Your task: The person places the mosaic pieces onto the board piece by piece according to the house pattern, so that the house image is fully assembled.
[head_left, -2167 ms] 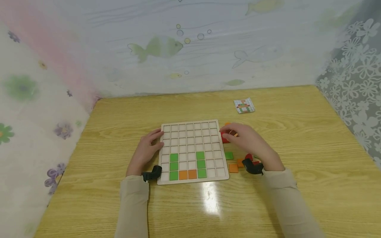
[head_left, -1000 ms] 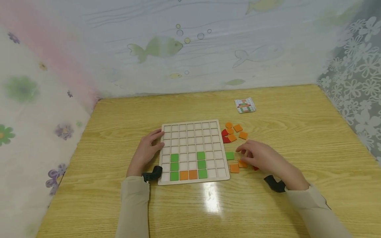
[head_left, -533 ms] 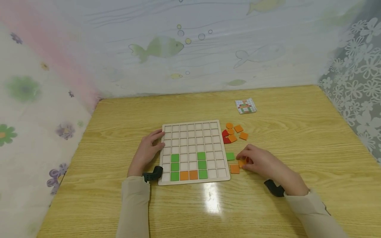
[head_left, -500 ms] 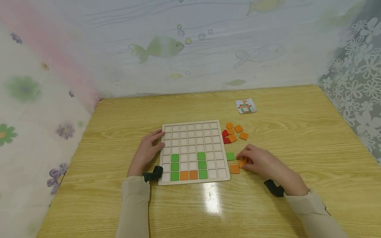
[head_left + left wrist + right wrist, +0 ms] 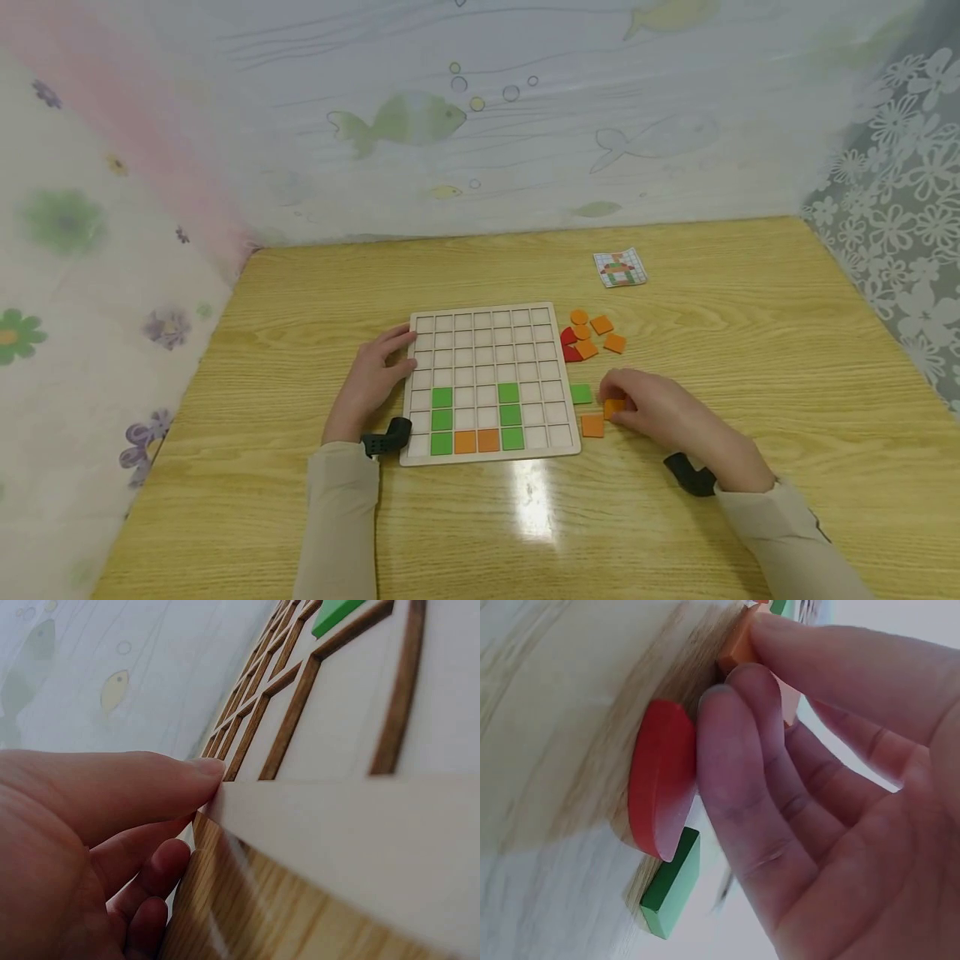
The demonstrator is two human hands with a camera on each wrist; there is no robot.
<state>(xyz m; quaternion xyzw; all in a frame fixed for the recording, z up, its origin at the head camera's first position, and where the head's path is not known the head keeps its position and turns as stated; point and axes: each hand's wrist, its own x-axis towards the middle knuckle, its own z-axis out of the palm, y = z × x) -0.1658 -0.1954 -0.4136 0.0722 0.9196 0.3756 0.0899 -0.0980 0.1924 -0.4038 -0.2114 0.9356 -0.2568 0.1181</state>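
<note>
A pale wooden grid board [image 5: 480,375] lies on the table, with green square tiles [image 5: 442,420] in two columns and two orange tiles [image 5: 476,441] between them in the bottom row. My left hand [image 5: 367,379] rests at the board's left edge. In the left wrist view the thumb [image 5: 172,776] touches the rim, and the other fingers bend loosely below. Right of the board my right hand [image 5: 660,412] pinches an orange square tile [image 5: 613,408], partly covered by the fingers. A red rounded piece [image 5: 660,780] and a green piece [image 5: 671,885] lie beside those fingers in the right wrist view.
A loose green tile [image 5: 581,394] and an orange tile [image 5: 592,426] lie by the board's right edge. Farther back are red pieces [image 5: 571,353], orange rounds [image 5: 579,317] and orange squares [image 5: 602,325]. A pattern card [image 5: 620,268] lies near the wall.
My right hand has come away from the pieces at the board's upper right, down to the orange tile, and its fingers have closed in on it. The left hand stays at the board's edge.
</note>
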